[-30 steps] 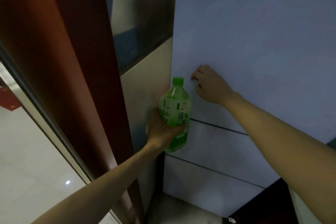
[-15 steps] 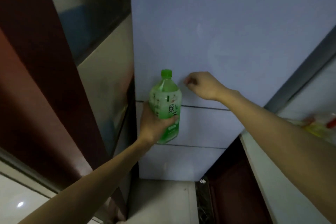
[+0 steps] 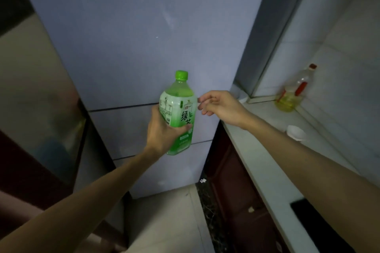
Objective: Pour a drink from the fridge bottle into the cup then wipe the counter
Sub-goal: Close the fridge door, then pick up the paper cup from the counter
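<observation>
- The left grip (image 3: 162,131), a bare hand, is wrapped around the lower half of the green tea bottle (image 3: 181,96). The thumb and fingers curl tight on the label.
- The bottle stands almost straight up in the air, in front of the pale fridge door (image 3: 144,37). Its green cap (image 3: 181,75) is on.
- The bottle has green drink inside, up to near the neck.
- The right grip (image 3: 220,107), the other bare hand, is just beside the top of the bottle's label. Its fingers are bent loosely and hold nothing. It is hard to tell if a fingertip touches the bottle.
- The surface (image 3: 267,150) runs along the right side, next to the fridge.
- A white cup (image 3: 296,132) sits on the surface near the wall, well apart from the bottle.
- An oil bottle (image 3: 294,92) with a red cap stands in the far corner of the surface.
- Dark red cabinet doors (image 3: 236,191) are under the surface.
</observation>
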A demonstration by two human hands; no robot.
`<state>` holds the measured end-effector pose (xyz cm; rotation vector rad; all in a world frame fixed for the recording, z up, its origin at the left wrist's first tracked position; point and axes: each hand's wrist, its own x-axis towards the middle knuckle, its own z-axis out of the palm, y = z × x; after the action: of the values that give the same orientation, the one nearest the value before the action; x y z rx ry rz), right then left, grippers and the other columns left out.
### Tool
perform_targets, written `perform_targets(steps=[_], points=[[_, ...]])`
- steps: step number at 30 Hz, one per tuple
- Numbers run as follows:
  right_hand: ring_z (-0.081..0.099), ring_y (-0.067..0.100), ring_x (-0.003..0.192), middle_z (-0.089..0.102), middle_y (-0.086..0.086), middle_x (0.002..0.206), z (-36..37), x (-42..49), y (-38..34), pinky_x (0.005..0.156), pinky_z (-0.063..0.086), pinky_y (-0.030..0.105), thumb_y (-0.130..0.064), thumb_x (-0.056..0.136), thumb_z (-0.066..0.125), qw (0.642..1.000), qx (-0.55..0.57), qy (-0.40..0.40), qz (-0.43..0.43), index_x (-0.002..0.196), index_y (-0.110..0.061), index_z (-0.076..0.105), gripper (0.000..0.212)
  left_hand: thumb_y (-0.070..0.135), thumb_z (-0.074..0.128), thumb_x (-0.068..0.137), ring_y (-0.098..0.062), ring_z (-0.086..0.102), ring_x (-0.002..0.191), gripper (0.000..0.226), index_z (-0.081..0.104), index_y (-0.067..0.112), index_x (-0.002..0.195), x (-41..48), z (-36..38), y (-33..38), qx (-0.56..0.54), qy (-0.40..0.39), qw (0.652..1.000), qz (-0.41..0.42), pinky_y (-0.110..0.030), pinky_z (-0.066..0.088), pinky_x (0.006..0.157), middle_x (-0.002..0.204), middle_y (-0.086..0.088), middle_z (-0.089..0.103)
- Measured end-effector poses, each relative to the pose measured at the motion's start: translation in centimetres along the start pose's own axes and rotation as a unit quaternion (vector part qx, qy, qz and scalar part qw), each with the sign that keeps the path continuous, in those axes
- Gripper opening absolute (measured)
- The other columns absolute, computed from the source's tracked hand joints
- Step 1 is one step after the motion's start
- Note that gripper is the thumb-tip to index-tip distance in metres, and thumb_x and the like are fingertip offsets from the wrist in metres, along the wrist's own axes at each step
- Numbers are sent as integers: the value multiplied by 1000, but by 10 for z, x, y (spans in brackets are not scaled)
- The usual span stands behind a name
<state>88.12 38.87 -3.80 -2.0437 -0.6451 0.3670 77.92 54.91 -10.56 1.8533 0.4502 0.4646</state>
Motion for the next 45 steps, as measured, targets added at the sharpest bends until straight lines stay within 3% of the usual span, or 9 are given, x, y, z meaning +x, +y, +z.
perform_targets(steps=[12,15,18,22,25,28,31,37,45], points=[[70,21,78,73,12,92,-141,-123,117,74,55,36,-5,84,61,990,-32,106,81,96,-16,70,18,20,92,63,-18,60,104,78,38,20,120,-55,159,50,-6,-110,994,23,-38,53,85,112,5,58],[70,16,75,73,5,88,-169,-144,146,59,49,22,-10,84,63,985,-47,121,116,89,-24,69,16,20,92,63,-17,58,103,79,39,19,122,-61,196,63,-15,-141,989,34,-33,51,82,111,6,56],[70,15,75,73,1,86,-192,-159,172,67,53,26,-9,84,62,977,-45,147,148,88,-23,70,17,20,92,62,-15,57,103,79,40,19,121,-61,230,70,-10,-171,984,50,-33,50,85,112,6,57],[67,14,80,70,0,92,-216,-171,206,64,46,14,-12,87,62,963,-84,169,190,90,-23,71,15,22,94,60,-16,59,104,79,37,27,116,-50,274,69,-6,-213,975,57,-36,51,92,114,6,60],[68,21,82,69,6,102,-228,-169,238,68,51,23,-11,86,61,951,-87,182,233,85,-24,70,16,28,95,55,-15,62,103,82,43,24,119,-33,306,60,0,-241,970,43,-37,53,91,116,4,64],[69,23,85,73,9,99,-237,-158,269,82,56,37,-11,88,56,941,-104,178,270,97,-11,71,18,30,95,53,-16,63,102,81,45,21,116,-13,338,51,15,-257,966,37,-38,54,90,114,3,64],[66,25,99,70,8,110,-243,-141,299,91,52,40,-15,90,55,925,-125,174,313,108,-12,68,22,22,94,56,-19,61,101,79,40,25,113,11,366,42,23,-270,962,30,-38,53,89,112,1,62],[57,22,113,60,8,127,-244,-92,353,94,46,31,-25,91,60,889,-148,163,401,130,-10,53,42,18,94,58,-18,59,100,78,39,23,114,68,413,21,26,-322,947,4,-30,48,84,106,4,59],[36,31,132,33,15,141,-230,-28,405,104,37,42,-40,66,87,860,-81,277,421,147,-2,19,112,15,95,56,-14,57,104,85,36,28,117,119,459,-16,28,-380,924,-25,-27,47,86,114,4,57]])
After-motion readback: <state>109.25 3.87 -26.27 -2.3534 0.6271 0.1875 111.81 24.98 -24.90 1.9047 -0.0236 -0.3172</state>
